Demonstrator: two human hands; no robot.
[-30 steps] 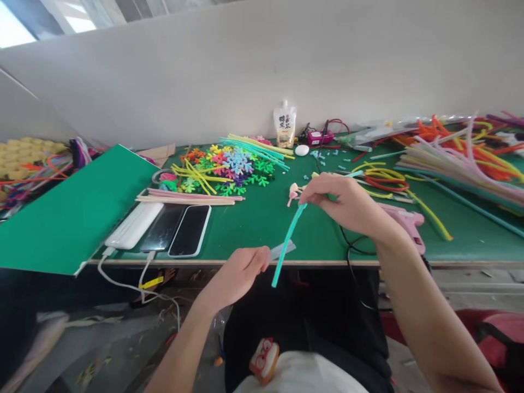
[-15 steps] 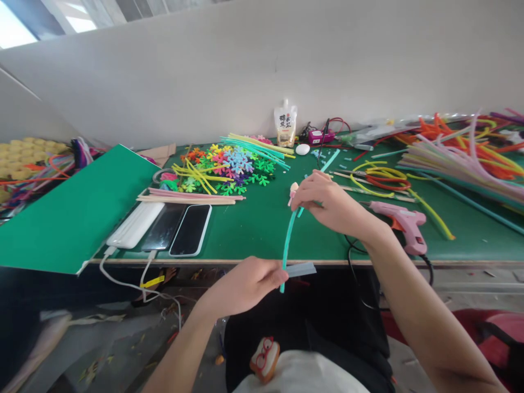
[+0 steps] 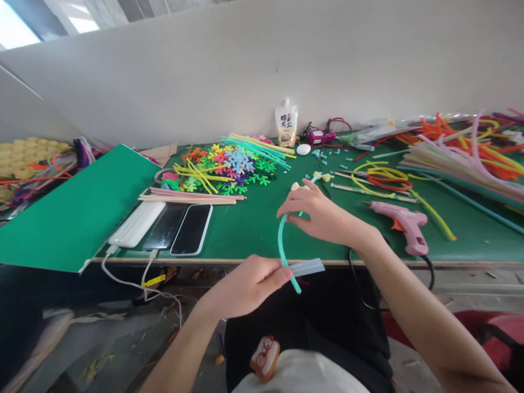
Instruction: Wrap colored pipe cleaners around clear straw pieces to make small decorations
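A teal fuzzy stem (image 3: pixel 281 240) curves between my two hands above the table's front edge. My left hand (image 3: pixel 256 281) pinches its lower end, together with a translucent pale strip (image 3: pixel 309 267) that points right. Higher up, my right hand (image 3: pixel 313 210) has its fingers curled round the upper part of the stem. The stem's far end shows beyond the fingers, close to a pale yellow bow-like piece (image 3: pixel 326 177). A small peach-coloured piece (image 3: pixel 295 186) shows just behind my right hand.
On the green table (image 3: pixel 229 229) lie a pink glue gun (image 3: pixel 403 218) with its cord, a phone (image 3: pixel 191 229), a white power bank (image 3: pixel 137 224) and colourful snowflake shapes (image 3: pixel 239 161). Bundled stems (image 3: pixel 458 164) lie at the right. A pouch (image 3: pixel 286 125) stands against the wall.
The teal stem has bent into a stronger curve, its lower end now slanting right. My right hand has moved slightly left and down, and the stem's far end has come closer.
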